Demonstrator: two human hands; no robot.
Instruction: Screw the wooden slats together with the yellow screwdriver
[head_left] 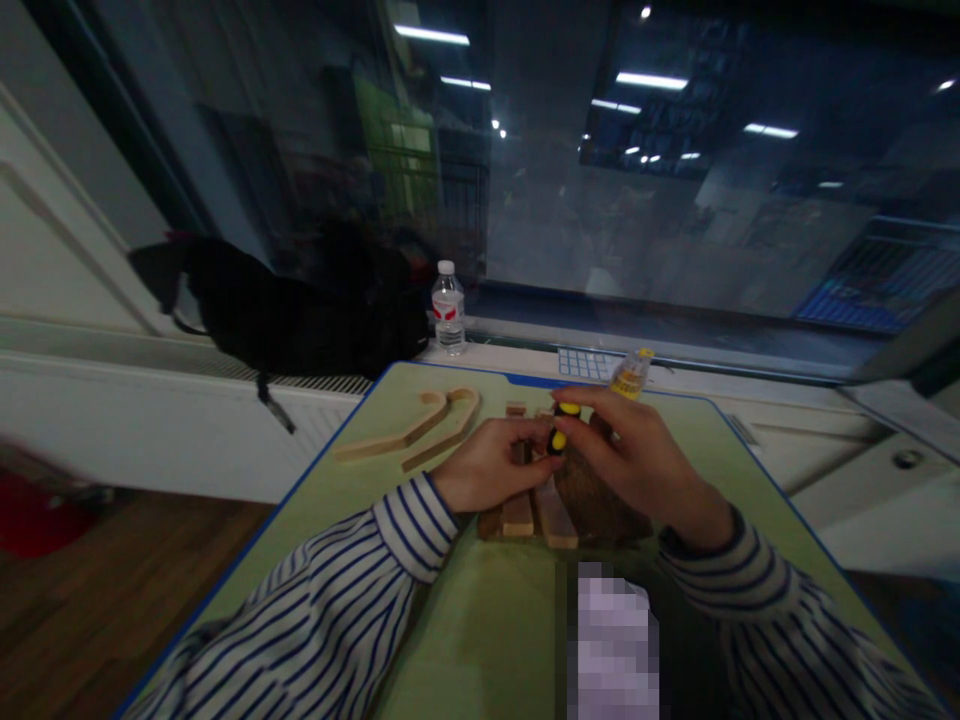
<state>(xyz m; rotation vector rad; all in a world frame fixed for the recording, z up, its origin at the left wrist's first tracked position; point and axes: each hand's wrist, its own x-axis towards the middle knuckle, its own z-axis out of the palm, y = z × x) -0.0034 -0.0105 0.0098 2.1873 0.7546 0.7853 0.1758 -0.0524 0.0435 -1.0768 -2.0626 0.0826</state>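
Now the right hand pinches a yellow-and-black piece, left hand's grip unclear; wooden strips at six o'clock could skid if bumped!

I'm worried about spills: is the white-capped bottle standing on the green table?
No, the bottle stands on the white sill behind the table.
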